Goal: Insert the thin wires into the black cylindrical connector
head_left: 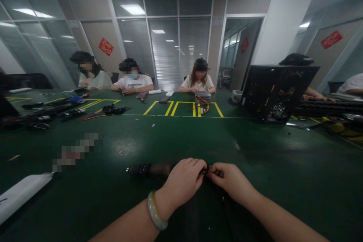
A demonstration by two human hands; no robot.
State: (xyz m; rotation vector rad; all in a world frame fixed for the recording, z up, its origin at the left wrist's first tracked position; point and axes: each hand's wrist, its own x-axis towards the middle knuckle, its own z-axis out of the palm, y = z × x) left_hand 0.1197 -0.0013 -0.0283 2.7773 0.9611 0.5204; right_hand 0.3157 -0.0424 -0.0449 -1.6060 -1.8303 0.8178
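A long dark cylindrical tool [159, 170] lies across the green table in front of me. It has a ribbed black collar and a small metal tip at its left end; its exact kind does not show. Over its right part, my left hand [184, 176] is closed with the fingers curled down, and the palm hides that part. Thumb and forefinger of my right hand [231, 179] pinch together at the tool's right end, against a small brassy part [203, 172] under my left fingertips. Whatever the right fingers hold is too small to make out.
A white wrapped package [24, 193] lies at left. Dark cables and parts [110, 110] are spread farther back. A black computer case [272, 94] stands at right. Across the table, a person [197, 79] sits by a power supply with coloured wires [203, 100]; other people sit alongside.
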